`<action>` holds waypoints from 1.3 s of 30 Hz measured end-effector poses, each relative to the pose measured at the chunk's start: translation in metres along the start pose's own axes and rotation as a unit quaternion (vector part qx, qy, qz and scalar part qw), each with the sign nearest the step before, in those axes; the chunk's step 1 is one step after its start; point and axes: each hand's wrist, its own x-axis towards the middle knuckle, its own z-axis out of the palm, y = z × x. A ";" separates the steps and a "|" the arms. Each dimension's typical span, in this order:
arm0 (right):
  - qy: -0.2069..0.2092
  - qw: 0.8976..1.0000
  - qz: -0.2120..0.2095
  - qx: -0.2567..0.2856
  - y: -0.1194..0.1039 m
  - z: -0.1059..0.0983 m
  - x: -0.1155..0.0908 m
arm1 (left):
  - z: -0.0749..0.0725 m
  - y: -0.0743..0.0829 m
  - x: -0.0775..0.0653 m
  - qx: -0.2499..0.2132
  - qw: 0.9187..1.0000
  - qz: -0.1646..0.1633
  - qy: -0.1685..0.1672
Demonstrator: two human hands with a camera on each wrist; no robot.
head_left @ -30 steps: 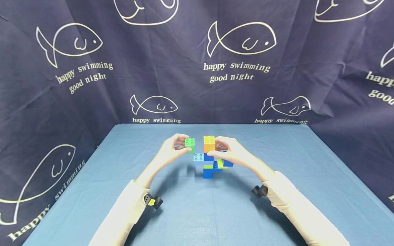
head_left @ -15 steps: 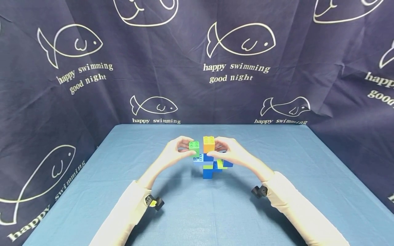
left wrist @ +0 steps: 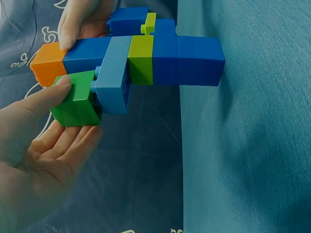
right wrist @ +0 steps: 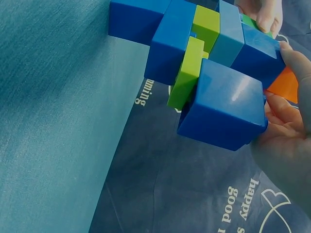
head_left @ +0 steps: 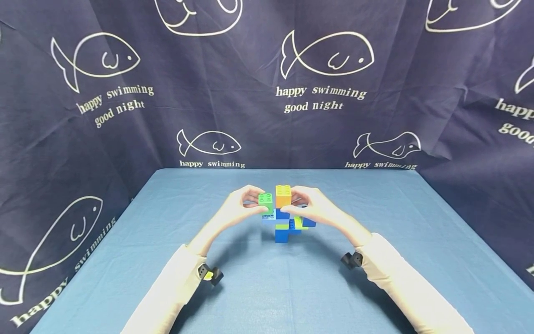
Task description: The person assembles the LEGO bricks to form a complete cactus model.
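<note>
My left hand (head_left: pixel 238 208) pinches a green toy building brick (left wrist: pixel 77 102) between thumb and fingers. The green brick hovers at the studs of a light blue brick (left wrist: pixel 112 77), which juts left from a stacked brick tower; some studs show between the two. At the tower's top, my right hand (head_left: pixel 313 204) holds an orange brick (head_left: pixel 283 197) and the dark blue brick (right wrist: pixel 257 56) under it, thumb near their seam. Below are a lime brick (left wrist: pixel 141 59) and a dark blue base brick (head_left: pixel 281 236). A flat lime brick (right wrist: pixel 187 73) and a blue brick (right wrist: pixel 223 107) form the right-hand arm.
The tower stands mid-table on a blue cloth (head_left: pixel 267 287). Behind hangs a dark navy curtain (head_left: pixel 258 130) with white fish drawings and lettering. Each wrist wears a small black camera, such as the left wrist camera (head_left: pixel 216 277).
My left hand has moved right and slightly down with the green brick, bringing it over the light blue brick's studs. My right hand and the tower have stayed in place.
</note>
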 end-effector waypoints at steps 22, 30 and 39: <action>0.004 1.000 0.001 -0.012 0.000 -0.001 0.001 | -0.007 -0.004 -0.005 -0.001 1.000 0.013 -0.008; 0.000 1.000 0.003 0.002 0.002 0.003 -0.001 | -0.007 -0.008 -0.008 0.004 1.000 0.019 -0.018; 0.006 1.000 -0.002 -0.016 0.000 0.001 -0.002 | -0.009 -0.006 -0.008 0.003 0.999 0.033 -0.027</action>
